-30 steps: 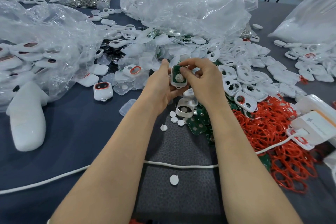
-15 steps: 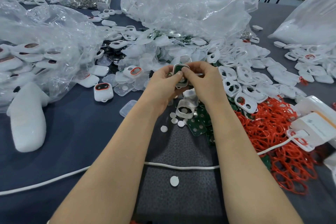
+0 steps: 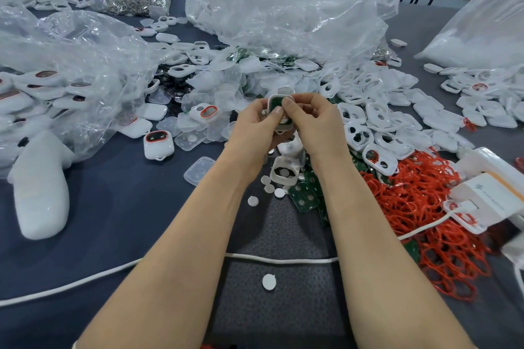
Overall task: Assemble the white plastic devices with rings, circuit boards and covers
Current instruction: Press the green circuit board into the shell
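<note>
- A white cord (image 3: 283,260) lies closer to us than the white case (image 3: 279,97).
- The left hand (image 3: 255,125) and the right hand (image 3: 317,122) both pinch the case, with a green board (image 3: 274,105) in it.
- The red rings (image 3: 411,198) lie right of the case.
- A clear bag (image 3: 283,14) sits behind it.

The fingers (image 3: 287,110) hide the middle of the white device (image 3: 274,103) they hold.

The dark blue table (image 3: 119,201) carries a heap of red rings (image 3: 419,201), with green circuit boards (image 3: 306,195) touching its left edge, white covers (image 3: 377,127) piled just beyond it, crumpled clear bags (image 3: 283,17) farther beyond, and a white cord (image 3: 85,283) trailing left from it.
</note>
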